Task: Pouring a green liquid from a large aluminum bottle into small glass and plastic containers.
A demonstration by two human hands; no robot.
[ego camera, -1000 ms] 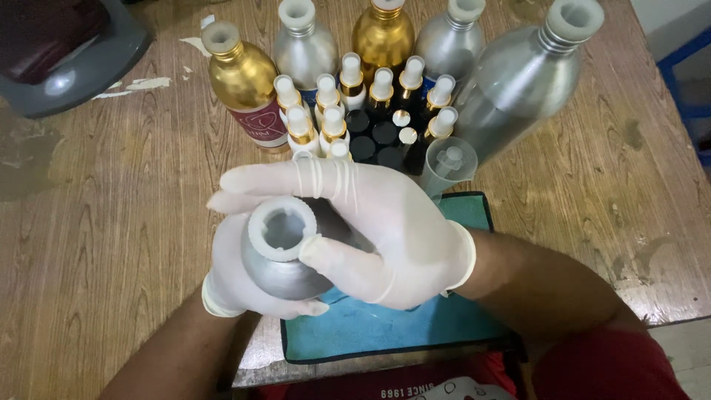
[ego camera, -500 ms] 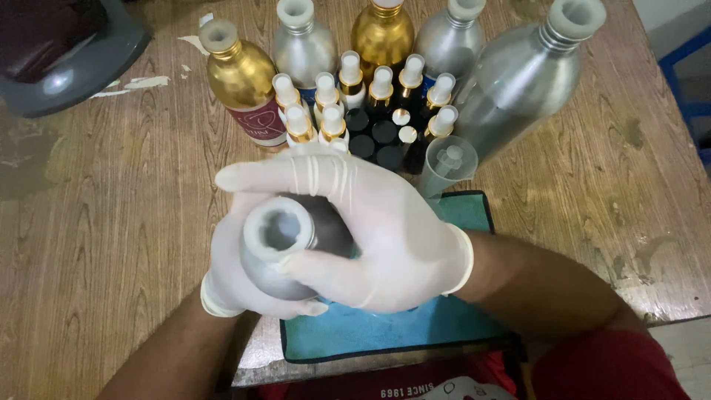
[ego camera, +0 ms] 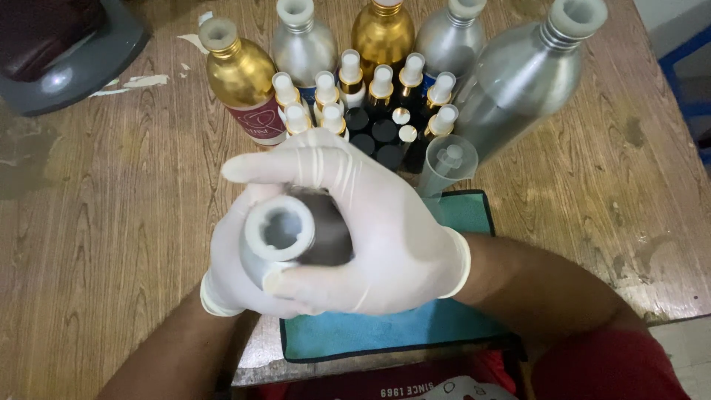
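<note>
Now we hold the silver bottle (ego camera: 296, 244) in both gloved hands above the teal mat (ego camera: 459, 215): our left hand (ego camera: 229, 274) cups its body from below, our right hand (ego camera: 378, 230) wraps over its shoulder. Its white-rimmed mouth faces up at us, open. We judge this a handling step; next calls for a steady tilt toward the funnel (ego camera: 448, 159).

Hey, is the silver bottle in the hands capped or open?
Open: the bottle shows a hollow white neck with no cap, gripped by the left hand and right hand.
</note>
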